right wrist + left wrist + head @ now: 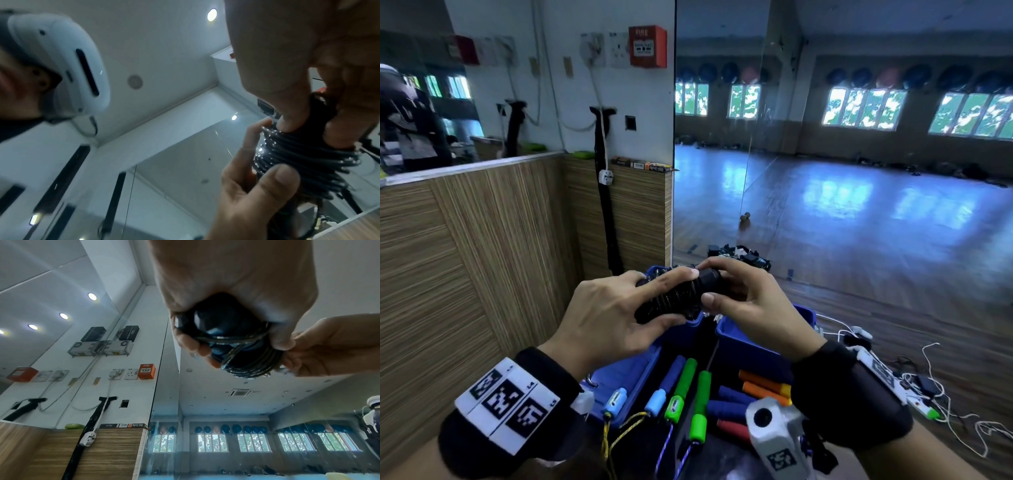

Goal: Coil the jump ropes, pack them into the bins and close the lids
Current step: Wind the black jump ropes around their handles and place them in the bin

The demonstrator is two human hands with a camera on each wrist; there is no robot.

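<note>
A black jump rope (681, 291), its cord wound tightly round the paired handles, is held between both hands above the blue bins (739, 342). My left hand (671, 298) grips the wound bundle with thumb below and fingers on top. My right hand (709, 282) pinches the bare handle end. The left wrist view looks up at the left hand (232, 340) wrapped round the coil (252, 365). In the right wrist view the right hand (308, 128) pinches the handle above the coil (308, 164).
Below the hands lie other ropes with green handles (681, 390), light blue handles (616, 399), orange handles (763, 383), dark blue handles (729, 404) and red handles (732, 430). A wood-panelled wall (482, 257) stands close at the left. Cables and a power strip (914, 394) trail at the right.
</note>
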